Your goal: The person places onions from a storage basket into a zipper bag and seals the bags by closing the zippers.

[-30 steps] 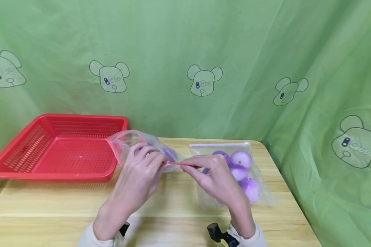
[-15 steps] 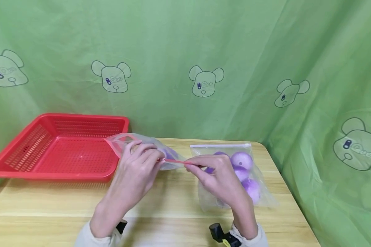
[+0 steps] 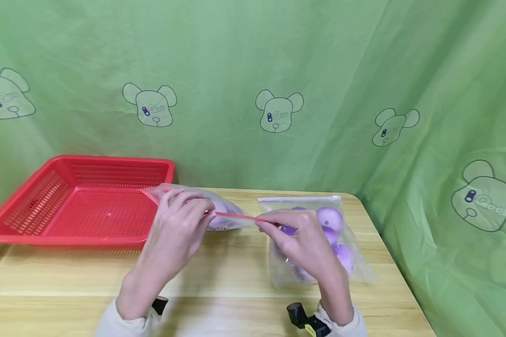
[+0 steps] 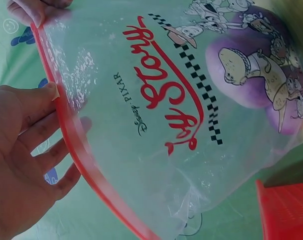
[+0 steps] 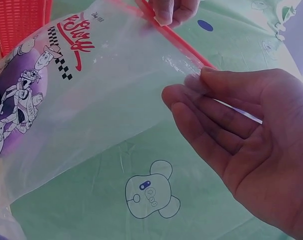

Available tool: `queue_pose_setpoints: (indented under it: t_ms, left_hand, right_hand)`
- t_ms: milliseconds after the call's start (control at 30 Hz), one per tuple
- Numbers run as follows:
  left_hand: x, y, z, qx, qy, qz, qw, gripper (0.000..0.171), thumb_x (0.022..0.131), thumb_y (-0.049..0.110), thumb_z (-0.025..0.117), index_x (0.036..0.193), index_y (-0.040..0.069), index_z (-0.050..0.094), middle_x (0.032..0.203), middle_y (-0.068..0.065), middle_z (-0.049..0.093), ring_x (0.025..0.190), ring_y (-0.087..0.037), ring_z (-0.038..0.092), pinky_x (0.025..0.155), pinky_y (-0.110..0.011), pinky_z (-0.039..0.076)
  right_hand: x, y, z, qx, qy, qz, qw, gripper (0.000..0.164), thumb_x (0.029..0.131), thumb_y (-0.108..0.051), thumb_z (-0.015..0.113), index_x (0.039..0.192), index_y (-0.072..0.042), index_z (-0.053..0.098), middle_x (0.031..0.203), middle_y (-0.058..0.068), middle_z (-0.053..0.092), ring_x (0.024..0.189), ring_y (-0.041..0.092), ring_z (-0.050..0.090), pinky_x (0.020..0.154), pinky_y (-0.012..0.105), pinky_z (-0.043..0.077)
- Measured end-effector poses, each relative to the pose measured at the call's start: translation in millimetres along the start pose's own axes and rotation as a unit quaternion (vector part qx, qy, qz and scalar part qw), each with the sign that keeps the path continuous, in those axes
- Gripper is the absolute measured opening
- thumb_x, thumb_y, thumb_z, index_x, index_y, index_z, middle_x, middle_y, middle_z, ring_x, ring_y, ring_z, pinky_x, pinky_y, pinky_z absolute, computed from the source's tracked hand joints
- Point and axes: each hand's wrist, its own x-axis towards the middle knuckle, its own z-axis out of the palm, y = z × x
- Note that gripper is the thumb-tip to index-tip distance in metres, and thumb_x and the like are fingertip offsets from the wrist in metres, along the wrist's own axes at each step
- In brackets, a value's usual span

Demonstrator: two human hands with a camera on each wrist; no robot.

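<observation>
My left hand (image 3: 174, 229) pinches the red zip strip of a clear zip bag (image 4: 116, 65) printed with "Toy Story" lettering and cartoon figures. Purple balls (image 4: 241, 70) lie in the bag's bottom, pointing away from me. At the strip's right end, my right hand (image 3: 305, 238) grips the corner between thumb and fingers. A straight length of red zip strip (image 3: 236, 215) runs between the two hands. In the right wrist view, the right thumb (image 5: 231, 82) presses the strip against the fingertips. Left of the left hand, the bag's far corner overlaps the basket's edge in the head view.
A red plastic basket (image 3: 84, 240) stands on the left of the wooden table (image 3: 227, 304). Behind and below my right hand lies a second clear bag with a white zip strip (image 3: 299, 199), holding several purple balls (image 3: 330, 218). Green curtain (image 3: 219, 56) hangs around the table.
My left hand has slid left along the zip strip, and the right hand has shifted slightly right. The straight strip between them has lengthened; the bag's gaping left side has flattened.
</observation>
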Motion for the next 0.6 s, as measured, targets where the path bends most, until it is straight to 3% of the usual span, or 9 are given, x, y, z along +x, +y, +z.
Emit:
queue_pose_setpoints:
  t_ms: [167, 400, 600]
  left_hand:
    - [-0.6, -5.8, -1.3, -0.008, 0.004, -0.002, 1.0, 0.016, 0.082, 0.002, 0.079, 0.093, 0.005, 0.068, 0.09, -0.006, 0.072, 0.099, -0.028, 0.064, 0.096, -0.05, 0.041]
    - [-2.6, -20.4, -4.8, -0.011, 0.008, -0.006, 0.9999, 0.009, 0.088, 0.005, 0.073, 0.096, 0.004, 0.068, 0.089, -0.006, 0.072, 0.102, -0.029, 0.063, 0.098, -0.052, 0.04]
    - [-5.6, -31.9, -8.0, -0.004, 0.014, -0.024, 0.9996, 0.013, 0.085, 0.003, 0.076, 0.096, 0.003, 0.068, 0.09, -0.007, 0.071, 0.102, -0.03, 0.061, 0.094, -0.052, 0.04]
  right_hand:
    - [1, 2, -1, 0.01, 0.006, -0.003, 1.0, 0.011, 0.085, -0.009, 0.078, 0.095, -0.012, 0.081, 0.085, -0.004, 0.075, 0.064, 0.004, 0.062, 0.056, 0.02, 0.053]
    - [2, 3, -2, 0.017, 0.021, 0.002, 1.0, 0.009, 0.087, -0.008, 0.076, 0.094, -0.011, 0.08, 0.082, -0.006, 0.076, 0.072, 0.004, 0.07, 0.065, 0.019, 0.057]
    - [2, 5, -4, 0.028, 0.036, 0.016, 0.999, 0.01, 0.088, -0.006, 0.075, 0.095, -0.009, 0.08, 0.079, -0.003, 0.075, 0.07, 0.01, 0.072, 0.065, 0.018, 0.057]
